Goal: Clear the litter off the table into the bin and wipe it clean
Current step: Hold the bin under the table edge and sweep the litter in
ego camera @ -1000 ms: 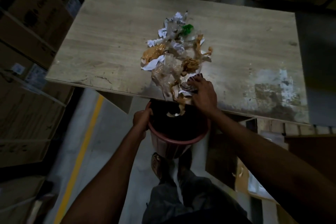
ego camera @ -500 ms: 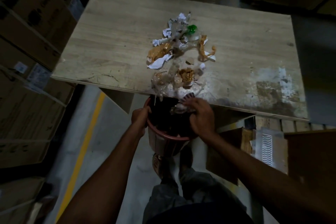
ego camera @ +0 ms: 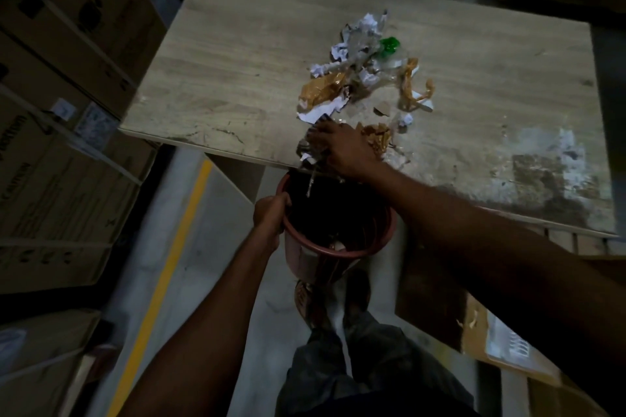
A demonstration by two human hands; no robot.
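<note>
Litter (ego camera: 366, 78) lies heaped on the middle of the bench (ego camera: 237, 61). Below the near edge our left hand (ego camera: 271, 213) grips the bin (ego camera: 338, 252) by its rim. Our right hand (ego camera: 342, 149) covers scraps at that edge; whether it is gripping them we cannot tell.

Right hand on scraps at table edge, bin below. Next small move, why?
Probably pull the right hand back over the near edge, so the scraps under it drop into the bin that the left hand grips by the rim just below. The rest of the litter pile lies farther back on the table.
</note>
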